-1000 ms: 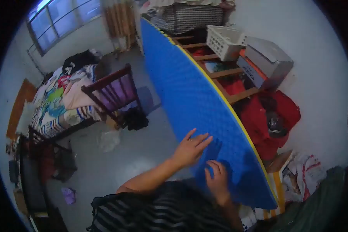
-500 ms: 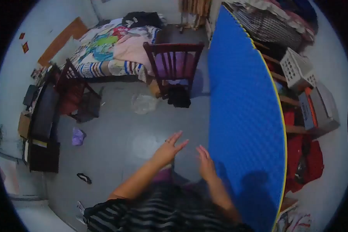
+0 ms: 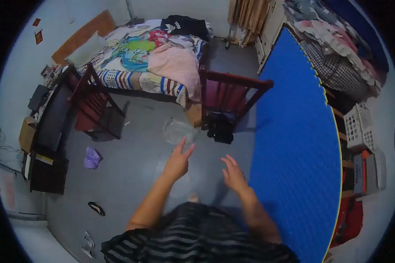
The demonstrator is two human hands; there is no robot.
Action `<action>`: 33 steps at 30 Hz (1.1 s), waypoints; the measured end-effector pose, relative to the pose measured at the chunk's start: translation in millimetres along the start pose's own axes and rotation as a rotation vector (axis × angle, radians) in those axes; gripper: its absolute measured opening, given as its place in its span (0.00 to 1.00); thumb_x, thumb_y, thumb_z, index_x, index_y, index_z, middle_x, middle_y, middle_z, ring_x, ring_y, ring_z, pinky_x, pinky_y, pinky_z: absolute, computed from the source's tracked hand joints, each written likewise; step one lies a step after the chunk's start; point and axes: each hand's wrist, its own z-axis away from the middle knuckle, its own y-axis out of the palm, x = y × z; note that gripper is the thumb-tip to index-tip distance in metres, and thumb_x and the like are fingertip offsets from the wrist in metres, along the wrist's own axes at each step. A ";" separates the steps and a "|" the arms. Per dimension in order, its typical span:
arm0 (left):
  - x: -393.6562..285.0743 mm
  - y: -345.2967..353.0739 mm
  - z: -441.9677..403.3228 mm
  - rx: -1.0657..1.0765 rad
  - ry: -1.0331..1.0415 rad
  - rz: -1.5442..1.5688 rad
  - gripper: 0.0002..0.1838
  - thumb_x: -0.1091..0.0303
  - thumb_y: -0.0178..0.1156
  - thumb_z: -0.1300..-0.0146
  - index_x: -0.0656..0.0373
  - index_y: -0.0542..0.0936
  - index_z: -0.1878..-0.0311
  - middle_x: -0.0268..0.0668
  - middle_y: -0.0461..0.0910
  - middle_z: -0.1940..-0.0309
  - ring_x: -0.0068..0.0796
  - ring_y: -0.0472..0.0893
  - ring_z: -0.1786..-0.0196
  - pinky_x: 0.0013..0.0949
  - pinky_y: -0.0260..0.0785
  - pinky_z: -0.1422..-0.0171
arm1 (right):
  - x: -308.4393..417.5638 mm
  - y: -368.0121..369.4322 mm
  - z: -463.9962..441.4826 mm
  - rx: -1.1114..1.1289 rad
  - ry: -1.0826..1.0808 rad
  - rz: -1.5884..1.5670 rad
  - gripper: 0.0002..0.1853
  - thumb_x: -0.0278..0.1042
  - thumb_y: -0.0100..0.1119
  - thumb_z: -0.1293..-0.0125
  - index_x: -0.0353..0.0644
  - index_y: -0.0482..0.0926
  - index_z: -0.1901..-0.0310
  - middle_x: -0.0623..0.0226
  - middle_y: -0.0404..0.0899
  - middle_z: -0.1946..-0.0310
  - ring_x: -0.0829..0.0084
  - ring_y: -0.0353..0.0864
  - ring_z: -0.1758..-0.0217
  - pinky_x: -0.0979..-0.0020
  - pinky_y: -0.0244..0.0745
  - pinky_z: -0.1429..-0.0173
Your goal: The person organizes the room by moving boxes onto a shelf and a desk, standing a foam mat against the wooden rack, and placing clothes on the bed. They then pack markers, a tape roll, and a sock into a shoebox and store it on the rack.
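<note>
My left hand is held over the grey floor with fingers stretched out and nothing in it. To its right, my right hand hangs in the air, fingers apart, also holding nothing. Nearest my right hand is a large blue foam mat with a yellow edge, standing along the right side; I see no contact. Beyond both hands is a dark red wooden chair with something purple on it. A black bundle lies at its foot, and a clear plastic bag is on the floor.
A bed with rumpled covers stands at the back. Another wooden chair is by the desk on the left. A purple bag and a black shoe lie on the floor. A white basket sits on shelving behind the mat.
The view has shifted, and the farther chair now appears more to the right and tilted. My left hand has moved slightly left; both hands remain empty.
</note>
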 end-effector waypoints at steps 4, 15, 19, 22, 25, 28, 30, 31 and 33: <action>33.2 -13.1 -27.7 -0.065 -0.062 0.127 0.33 0.82 0.52 0.53 0.48 0.65 0.40 0.52 0.52 0.36 0.53 0.62 0.39 0.42 0.62 0.41 | -9.3 9.6 -55.6 -0.004 -0.015 -0.091 0.20 0.32 0.56 0.44 0.41 0.68 0.48 0.54 0.69 0.48 0.54 0.70 0.46 0.63 0.66 0.45; 57.5 -10.0 -169.1 -0.239 -0.079 0.450 0.35 0.73 0.58 0.45 0.49 0.56 0.35 0.46 0.54 0.36 0.45 0.62 0.38 0.41 0.65 0.43 | -96.6 -80.0 -243.7 -0.530 0.083 -0.529 0.21 0.36 0.56 0.40 0.36 0.67 0.48 0.57 0.73 0.54 0.66 0.72 0.51 0.68 0.66 0.46; 65.7 8.7 -260.0 -0.272 -0.205 0.713 0.35 0.68 0.56 0.42 0.50 0.52 0.33 0.44 0.54 0.36 0.41 0.60 0.37 0.41 0.60 0.39 | -179.4 -123.1 -322.6 -0.979 0.118 -0.382 0.24 0.36 0.56 0.39 0.34 0.63 0.45 0.56 0.70 0.51 0.66 0.70 0.48 0.70 0.63 0.44; 75.8 28.9 -337.6 -0.411 -0.287 0.967 0.31 0.60 0.52 0.39 0.53 0.54 0.34 0.43 0.56 0.37 0.40 0.60 0.37 0.41 0.54 0.35 | -233.6 -148.0 -356.9 -1.059 0.200 -0.288 0.23 0.35 0.54 0.39 0.35 0.63 0.45 0.61 0.69 0.50 0.71 0.69 0.48 0.73 0.61 0.43; 115.4 70.9 -396.3 -0.494 -0.311 1.287 0.29 0.50 0.44 0.36 0.56 0.59 0.37 0.42 0.60 0.38 0.37 0.60 0.38 0.40 0.51 0.35 | -277.6 -171.2 -377.4 -0.770 0.182 -0.632 0.16 0.36 0.54 0.38 0.35 0.70 0.52 0.63 0.72 0.54 0.72 0.69 0.50 0.72 0.61 0.44; 118.9 78.6 -429.3 -0.518 -0.344 1.459 0.30 0.45 0.34 0.34 0.61 0.71 0.46 0.43 0.68 0.45 0.34 0.65 0.42 0.38 0.53 0.37 | -267.5 -188.1 -379.5 -0.661 0.144 -0.675 0.14 0.38 0.49 0.37 0.36 0.72 0.55 0.62 0.73 0.56 0.71 0.70 0.50 0.70 0.62 0.44; 129.5 79.6 -431.8 -0.439 -0.276 1.621 0.30 0.46 0.32 0.33 0.62 0.73 0.50 0.43 0.71 0.48 0.34 0.68 0.45 0.38 0.53 0.37 | -279.3 -186.9 -380.0 -0.608 0.058 -0.691 0.15 0.38 0.46 0.36 0.36 0.72 0.54 0.61 0.73 0.56 0.69 0.70 0.51 0.69 0.63 0.45; 123.2 79.6 -435.6 -0.496 -0.357 1.650 0.31 0.46 0.31 0.33 0.63 0.73 0.52 0.43 0.74 0.52 0.35 0.69 0.47 0.37 0.54 0.38 | -281.9 -187.1 -382.3 -0.583 0.014 -0.699 0.16 0.38 0.44 0.36 0.36 0.71 0.53 0.61 0.74 0.56 0.68 0.71 0.51 0.68 0.64 0.45; 126.2 86.6 -445.0 -0.456 -0.464 1.659 0.29 0.48 0.32 0.33 0.64 0.74 0.55 0.43 0.75 0.56 0.36 0.71 0.50 0.37 0.55 0.38 | -278.4 -188.2 -385.8 -0.543 -0.004 -0.830 0.13 0.34 0.46 0.39 0.37 0.73 0.58 0.61 0.74 0.58 0.69 0.72 0.53 0.69 0.65 0.46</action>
